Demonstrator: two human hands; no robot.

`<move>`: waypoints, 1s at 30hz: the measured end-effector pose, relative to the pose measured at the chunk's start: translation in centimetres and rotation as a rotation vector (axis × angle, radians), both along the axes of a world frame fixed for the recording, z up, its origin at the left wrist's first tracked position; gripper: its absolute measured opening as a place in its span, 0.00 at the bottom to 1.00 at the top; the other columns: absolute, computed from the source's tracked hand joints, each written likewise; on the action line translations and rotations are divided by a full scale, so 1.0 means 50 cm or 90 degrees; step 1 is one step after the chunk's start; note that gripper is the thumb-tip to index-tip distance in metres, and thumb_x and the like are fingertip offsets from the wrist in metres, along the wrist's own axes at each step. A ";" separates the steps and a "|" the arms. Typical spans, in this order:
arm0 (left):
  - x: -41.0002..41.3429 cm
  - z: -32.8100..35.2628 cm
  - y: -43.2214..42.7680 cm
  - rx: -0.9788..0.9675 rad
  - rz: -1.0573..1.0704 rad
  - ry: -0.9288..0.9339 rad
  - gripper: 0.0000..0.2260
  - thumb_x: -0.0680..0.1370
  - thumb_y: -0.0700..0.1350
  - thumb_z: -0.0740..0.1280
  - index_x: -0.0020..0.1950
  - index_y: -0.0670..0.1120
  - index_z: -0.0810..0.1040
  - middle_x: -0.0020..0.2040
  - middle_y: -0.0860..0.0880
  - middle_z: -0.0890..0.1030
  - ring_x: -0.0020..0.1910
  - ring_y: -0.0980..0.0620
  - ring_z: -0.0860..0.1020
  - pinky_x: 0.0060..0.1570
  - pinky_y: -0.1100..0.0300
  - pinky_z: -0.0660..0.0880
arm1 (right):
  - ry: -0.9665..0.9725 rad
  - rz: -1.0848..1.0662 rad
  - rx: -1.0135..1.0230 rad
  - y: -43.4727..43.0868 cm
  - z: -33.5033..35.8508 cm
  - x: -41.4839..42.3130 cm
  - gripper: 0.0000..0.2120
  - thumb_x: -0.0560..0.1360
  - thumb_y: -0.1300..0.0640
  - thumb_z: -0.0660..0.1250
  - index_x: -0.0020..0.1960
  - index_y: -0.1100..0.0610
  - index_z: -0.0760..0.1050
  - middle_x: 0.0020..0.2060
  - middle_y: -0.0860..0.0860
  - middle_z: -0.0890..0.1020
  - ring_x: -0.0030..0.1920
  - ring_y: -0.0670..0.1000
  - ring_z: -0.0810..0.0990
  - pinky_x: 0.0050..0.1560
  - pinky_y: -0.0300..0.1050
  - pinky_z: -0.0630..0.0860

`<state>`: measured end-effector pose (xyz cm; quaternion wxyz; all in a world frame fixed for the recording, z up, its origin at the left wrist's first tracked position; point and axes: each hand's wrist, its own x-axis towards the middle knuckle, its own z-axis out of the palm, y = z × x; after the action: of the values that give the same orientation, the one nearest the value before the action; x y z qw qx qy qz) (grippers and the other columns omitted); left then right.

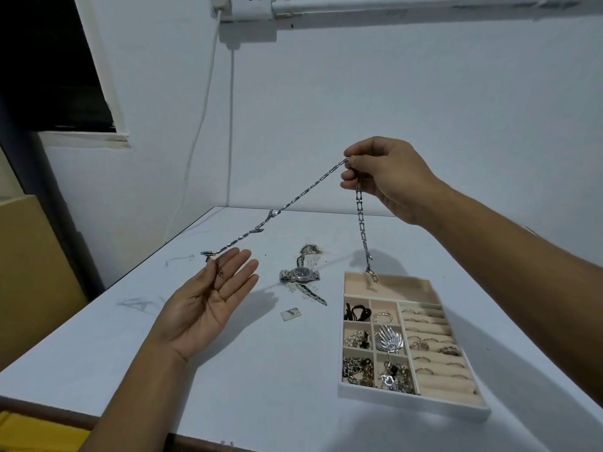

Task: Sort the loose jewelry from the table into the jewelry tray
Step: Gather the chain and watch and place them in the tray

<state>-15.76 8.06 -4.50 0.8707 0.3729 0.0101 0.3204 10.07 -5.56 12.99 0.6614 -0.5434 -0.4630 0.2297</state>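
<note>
A long silver chain (293, 202) hangs in the air. My right hand (388, 177) pinches it near its middle, high above the table. One end dangles down to the long top compartment of the jewelry tray (414, 404). The other end slopes left and drapes over the fingers of my left hand (208, 301), which lies palm up with straight fingers. The tray's small compartments hold chains, a silver wing piece and several rings. A silver wristwatch (300, 275) lies loose on the white table (261, 386), left of the tray.
Around the watch lie a patterned band piece (311, 295), a dark ornament (311, 249) and a small clear tag (291, 314). A white cable (202, 119) hangs down the wall behind. A wooden panel (32, 272) stands at the left.
</note>
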 end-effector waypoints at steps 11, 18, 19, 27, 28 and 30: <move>0.025 0.037 -0.032 -0.089 0.201 0.126 0.14 0.76 0.45 0.64 0.47 0.36 0.84 0.54 0.39 0.83 0.50 0.43 0.84 0.47 0.49 0.81 | 0.032 0.010 0.007 -0.004 0.006 -0.011 0.05 0.77 0.70 0.62 0.48 0.65 0.76 0.38 0.57 0.77 0.33 0.51 0.79 0.40 0.41 0.80; 0.022 0.096 -0.004 -0.235 0.328 -0.063 0.12 0.83 0.45 0.56 0.53 0.42 0.77 0.52 0.46 0.85 0.52 0.47 0.83 0.54 0.51 0.76 | -0.163 0.086 -0.135 -0.043 -0.015 -0.045 0.05 0.75 0.70 0.64 0.47 0.64 0.78 0.33 0.52 0.80 0.29 0.49 0.74 0.29 0.41 0.71; 0.020 0.106 0.004 -0.254 0.344 -0.085 0.13 0.84 0.46 0.54 0.52 0.42 0.77 0.51 0.46 0.85 0.51 0.47 0.83 0.53 0.51 0.76 | -0.195 0.102 -0.171 -0.050 -0.021 -0.043 0.05 0.75 0.69 0.65 0.47 0.64 0.79 0.32 0.51 0.81 0.29 0.49 0.74 0.28 0.41 0.71; 0.024 0.163 0.004 -0.349 0.364 -0.214 0.15 0.84 0.43 0.54 0.42 0.41 0.74 0.31 0.48 0.79 0.28 0.53 0.80 0.39 0.56 0.78 | -0.362 0.203 -0.436 -0.088 -0.026 -0.024 0.05 0.75 0.62 0.69 0.50 0.60 0.82 0.41 0.54 0.85 0.28 0.47 0.73 0.27 0.38 0.68; 0.021 0.162 0.008 -0.354 0.364 -0.211 0.15 0.84 0.44 0.54 0.41 0.41 0.73 0.30 0.49 0.78 0.27 0.53 0.79 0.39 0.57 0.78 | -0.371 0.211 -0.455 -0.093 -0.022 -0.021 0.05 0.75 0.61 0.69 0.50 0.60 0.82 0.41 0.54 0.85 0.28 0.47 0.72 0.27 0.38 0.68; 0.016 0.156 0.014 -0.353 0.372 -0.193 0.15 0.84 0.45 0.53 0.40 0.42 0.72 0.29 0.50 0.77 0.26 0.54 0.78 0.39 0.57 0.77 | -0.394 0.216 -0.480 -0.100 -0.011 -0.016 0.05 0.75 0.60 0.69 0.49 0.59 0.83 0.40 0.53 0.85 0.27 0.46 0.71 0.26 0.38 0.66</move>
<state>-14.98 8.76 3.32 0.8022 0.0546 0.0730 0.5900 9.26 -10.57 12.41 0.2049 -0.7039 -0.6037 0.3133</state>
